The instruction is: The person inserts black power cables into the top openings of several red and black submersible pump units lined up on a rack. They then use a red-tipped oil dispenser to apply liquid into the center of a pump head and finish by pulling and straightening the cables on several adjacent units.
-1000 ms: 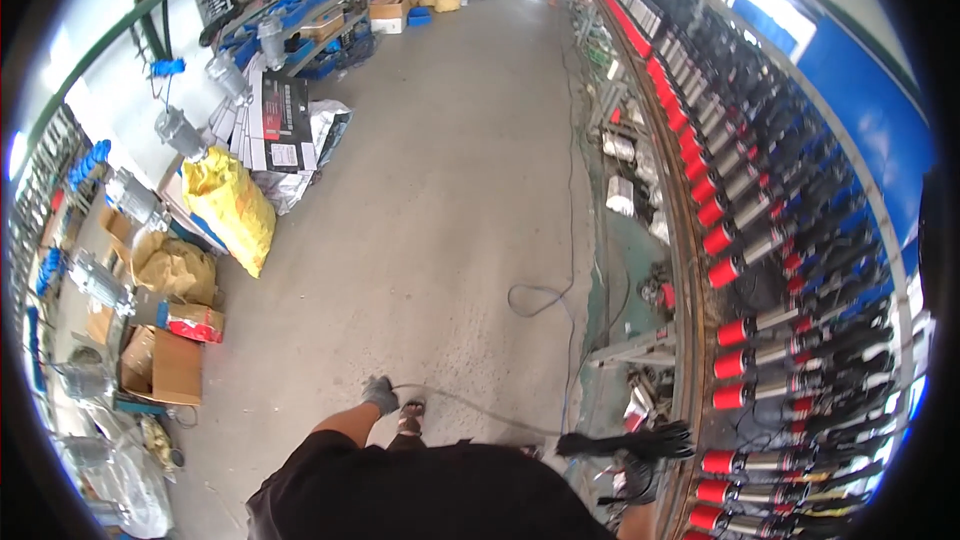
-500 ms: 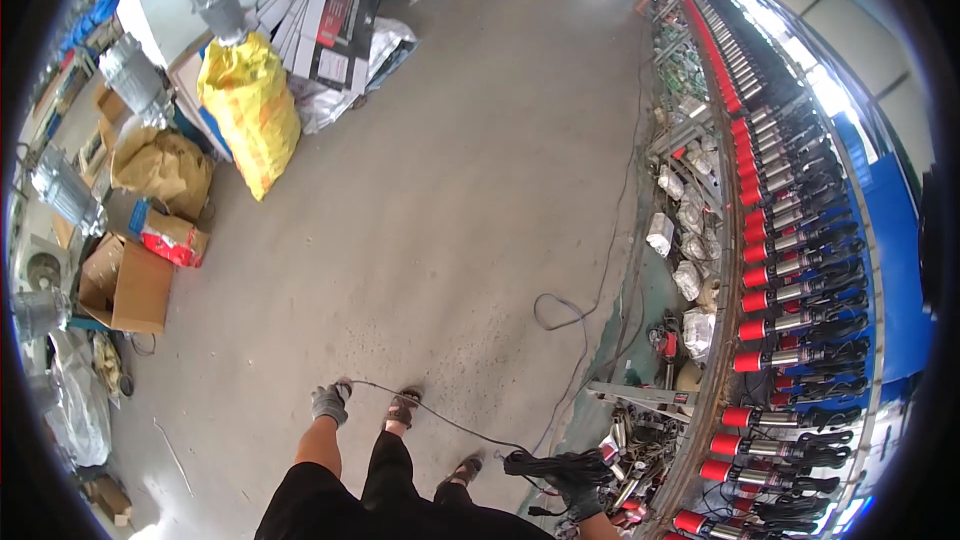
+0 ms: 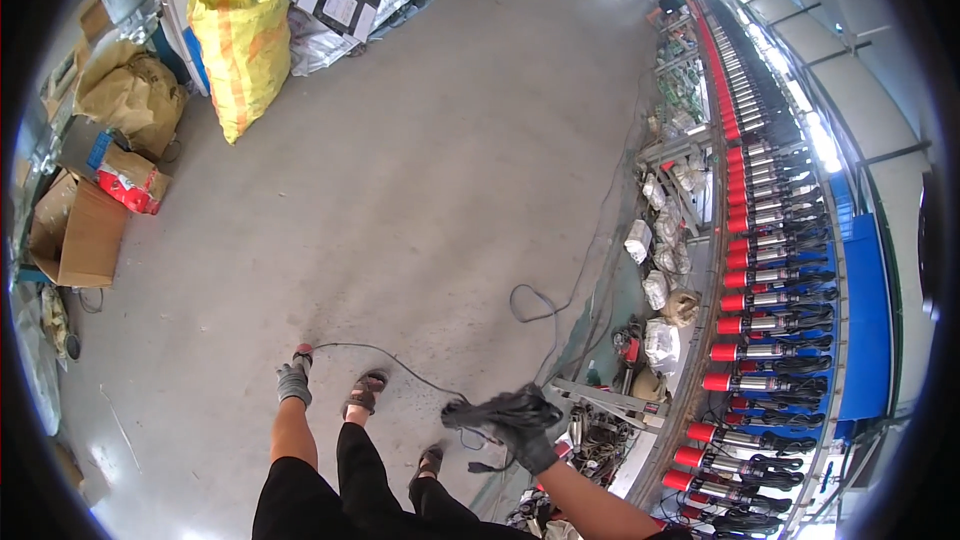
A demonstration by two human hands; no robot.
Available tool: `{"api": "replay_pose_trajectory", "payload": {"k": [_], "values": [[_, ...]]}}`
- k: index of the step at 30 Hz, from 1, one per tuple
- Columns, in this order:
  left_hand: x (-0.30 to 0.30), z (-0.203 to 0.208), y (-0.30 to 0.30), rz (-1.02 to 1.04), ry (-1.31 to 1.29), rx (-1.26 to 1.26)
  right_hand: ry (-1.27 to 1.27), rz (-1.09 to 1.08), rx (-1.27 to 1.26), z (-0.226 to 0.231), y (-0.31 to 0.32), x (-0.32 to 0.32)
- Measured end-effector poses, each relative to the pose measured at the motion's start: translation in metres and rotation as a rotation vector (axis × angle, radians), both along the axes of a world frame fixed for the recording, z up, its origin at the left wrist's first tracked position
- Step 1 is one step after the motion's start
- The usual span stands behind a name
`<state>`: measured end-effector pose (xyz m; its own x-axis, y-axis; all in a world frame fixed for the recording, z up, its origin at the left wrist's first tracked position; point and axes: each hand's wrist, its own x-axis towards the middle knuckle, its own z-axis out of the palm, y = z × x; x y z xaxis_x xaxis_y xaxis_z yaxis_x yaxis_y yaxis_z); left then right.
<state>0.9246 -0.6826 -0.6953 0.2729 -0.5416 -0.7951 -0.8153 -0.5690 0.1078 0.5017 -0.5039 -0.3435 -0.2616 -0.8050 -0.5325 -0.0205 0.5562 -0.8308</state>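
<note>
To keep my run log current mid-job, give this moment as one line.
left grip: holding red-ended object | right grip: holding black cable bundle | cable strand: runs from object to bundle

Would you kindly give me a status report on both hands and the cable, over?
Right hand holding bundled cable. Left hand at its stretched-out end, grip unclear. Looped cord on floor ahead.

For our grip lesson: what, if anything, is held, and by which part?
Right hand holds a black cable bundle near its right end; left hand, a reddish item, grip point unclear.
</note>
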Motion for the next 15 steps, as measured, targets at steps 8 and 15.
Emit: {"api": "replay_pose_trajectory", "payload": {"k": [8, 15], "values": [[0.002, 0.024, 0.027, -0.540, -0.015, -0.044, 0.165, 0.169, 0.089, 0.033, -0.091, 0.031], [0.006, 0.050, 0.040, -0.345, 0.116, -0.219, 0.090, 0.128, 0.368, -0.021, 0.120, -0.034]]}}
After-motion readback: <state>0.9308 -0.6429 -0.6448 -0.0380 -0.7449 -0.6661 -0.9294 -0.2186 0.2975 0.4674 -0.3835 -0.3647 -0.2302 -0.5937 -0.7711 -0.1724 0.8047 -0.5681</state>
